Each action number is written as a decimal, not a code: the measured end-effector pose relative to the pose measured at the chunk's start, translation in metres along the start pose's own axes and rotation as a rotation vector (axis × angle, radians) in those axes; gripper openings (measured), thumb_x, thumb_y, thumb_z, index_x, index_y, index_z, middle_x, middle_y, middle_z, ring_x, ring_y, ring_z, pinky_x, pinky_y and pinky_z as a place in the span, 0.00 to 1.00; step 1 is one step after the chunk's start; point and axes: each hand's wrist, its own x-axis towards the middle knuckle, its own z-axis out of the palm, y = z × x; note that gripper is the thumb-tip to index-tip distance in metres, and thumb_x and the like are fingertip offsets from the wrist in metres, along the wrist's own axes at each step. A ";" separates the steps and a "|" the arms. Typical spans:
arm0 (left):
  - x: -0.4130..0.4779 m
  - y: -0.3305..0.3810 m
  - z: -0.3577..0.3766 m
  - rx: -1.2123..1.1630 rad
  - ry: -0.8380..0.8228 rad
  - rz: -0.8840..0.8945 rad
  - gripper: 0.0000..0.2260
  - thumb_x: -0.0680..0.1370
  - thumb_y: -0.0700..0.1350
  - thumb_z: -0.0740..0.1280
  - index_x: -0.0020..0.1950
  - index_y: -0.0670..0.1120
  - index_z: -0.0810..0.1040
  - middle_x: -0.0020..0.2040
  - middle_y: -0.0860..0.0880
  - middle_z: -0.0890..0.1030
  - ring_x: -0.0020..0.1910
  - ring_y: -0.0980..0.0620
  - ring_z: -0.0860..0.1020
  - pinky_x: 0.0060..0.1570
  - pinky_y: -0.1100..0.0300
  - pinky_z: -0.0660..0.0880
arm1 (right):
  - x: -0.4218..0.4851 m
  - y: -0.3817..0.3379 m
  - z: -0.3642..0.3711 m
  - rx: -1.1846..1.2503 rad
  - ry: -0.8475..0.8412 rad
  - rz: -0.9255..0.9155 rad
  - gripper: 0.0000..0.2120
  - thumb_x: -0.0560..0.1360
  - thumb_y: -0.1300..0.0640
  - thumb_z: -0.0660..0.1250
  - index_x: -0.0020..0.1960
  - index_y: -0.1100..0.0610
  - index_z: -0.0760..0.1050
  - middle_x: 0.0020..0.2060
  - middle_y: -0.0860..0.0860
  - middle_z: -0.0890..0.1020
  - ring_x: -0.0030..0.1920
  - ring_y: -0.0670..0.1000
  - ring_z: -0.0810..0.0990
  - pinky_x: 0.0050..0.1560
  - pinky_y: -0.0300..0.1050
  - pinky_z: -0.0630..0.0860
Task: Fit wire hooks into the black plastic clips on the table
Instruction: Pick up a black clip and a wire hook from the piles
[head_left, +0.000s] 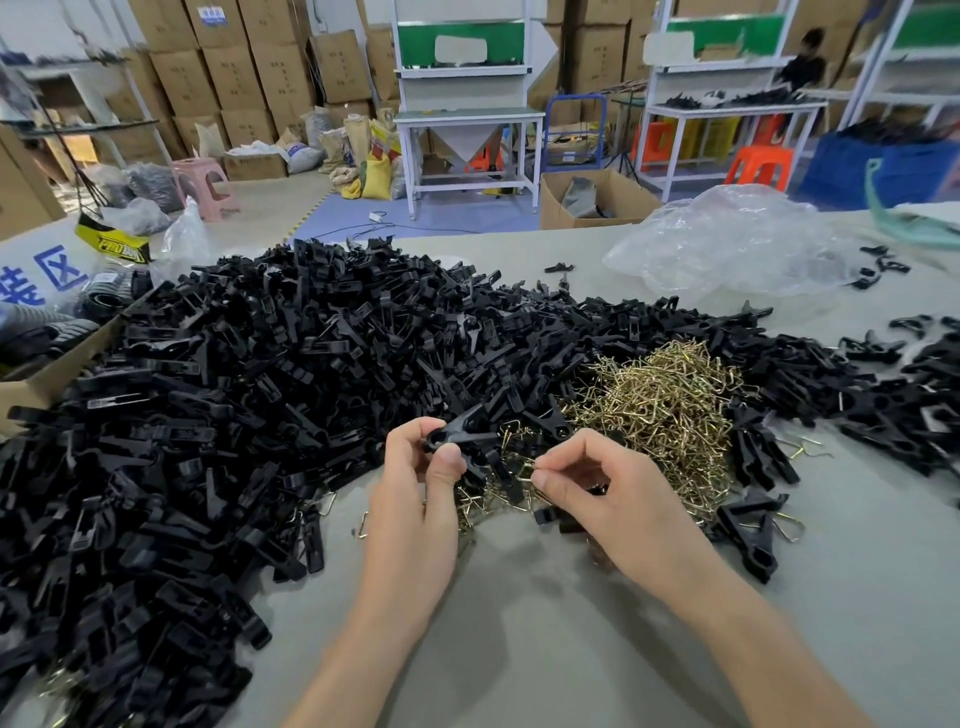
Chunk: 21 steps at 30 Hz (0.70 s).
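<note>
Dead centre at the near edge of the table (519, 639), the left grip (415, 483) has thumb and fingers curled round one black clip (462, 435). The right grip (597, 488) is pinching a wire hook (525, 471) between thumb and forefinger, the other fingers loosely curled.

The bit that matters: the hook sits just right of the clip and a touch nearer, close to it, but I can't tell if they're touching. The clip's long axis runs from near-left up to far-right, with its round end poking out by the left thumb. So I'd guess the hook has to travel left and slightly away to meet it, not seated yet as far as I can see.

The right grip is the one closer to the gold hook pile (660, 400); the huge clip heap (249, 395) is on the left grip's side.

Containers: a cardboard box (47, 382) at the left edge holds dark ribbed stuff I can't identify. The clear plastic bag (727, 244) far right looks crumpled, contents unclear. A floor carton (631, 200) beyond the table has some dark bits in it.
</note>
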 end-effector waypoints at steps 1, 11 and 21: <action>-0.002 0.002 0.002 -0.017 -0.015 0.013 0.08 0.80 0.59 0.58 0.59 0.65 0.69 0.47 0.59 0.80 0.47 0.57 0.79 0.47 0.59 0.74 | 0.001 -0.001 0.000 0.059 -0.002 0.012 0.06 0.77 0.52 0.73 0.47 0.41 0.79 0.42 0.43 0.84 0.43 0.45 0.82 0.43 0.33 0.77; -0.013 0.008 0.013 0.018 -0.118 0.101 0.12 0.80 0.65 0.53 0.60 0.64 0.68 0.46 0.59 0.80 0.42 0.57 0.79 0.39 0.49 0.78 | 0.003 -0.011 -0.003 0.294 0.039 0.137 0.15 0.82 0.59 0.65 0.51 0.39 0.83 0.41 0.46 0.86 0.46 0.46 0.86 0.43 0.37 0.81; -0.016 0.011 0.013 0.028 -0.168 0.104 0.10 0.79 0.60 0.56 0.60 0.65 0.68 0.47 0.57 0.79 0.46 0.55 0.79 0.47 0.58 0.75 | 0.006 -0.014 -0.002 0.659 0.131 0.299 0.05 0.71 0.57 0.76 0.46 0.51 0.87 0.38 0.52 0.86 0.40 0.46 0.85 0.40 0.37 0.81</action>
